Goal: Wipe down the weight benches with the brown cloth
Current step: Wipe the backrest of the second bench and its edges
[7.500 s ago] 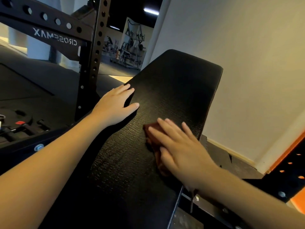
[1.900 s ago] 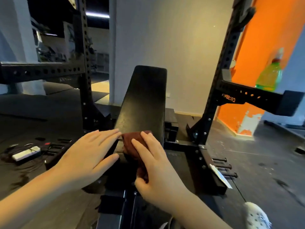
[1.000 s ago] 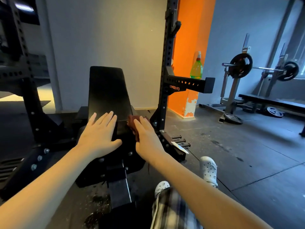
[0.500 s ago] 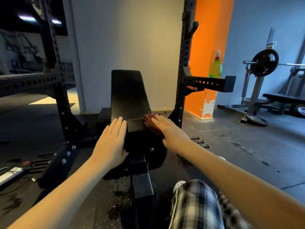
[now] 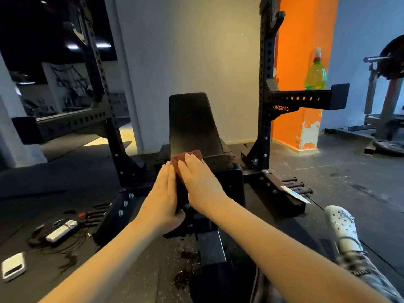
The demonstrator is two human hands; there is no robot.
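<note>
Brown cloth pinned flat beneath the straight fingers of the right hand, at the far left corner of the seat pad, right at the junction with the foot of the tilted backrest. No clench there: palm down, pressing, with cloth spread under the fingertips and poking out just past them. Left hand laid alongside against the left flank of the seat pad, fingers straight, thumb tucked near the front edge, holding nothing; looks like bracing. Judged as mid-wipe on the seat. Long axis of the seat pad pointing away from the body toward the backrest. Hence two likely strokes: back toward the front edge, or sideways to the right over the bare dark surface. Right hand plainly the working one, on top of the cloth; left hand just beside the cloth's near edge, contact too close to call. Open room to the right of the seat pad, short of the rack upright. Beyond the seat pad, only the steep backrest, reachable by sliding uphill. Possible snag: bunching of the cloth at the seam behind the seat pad.
</note>
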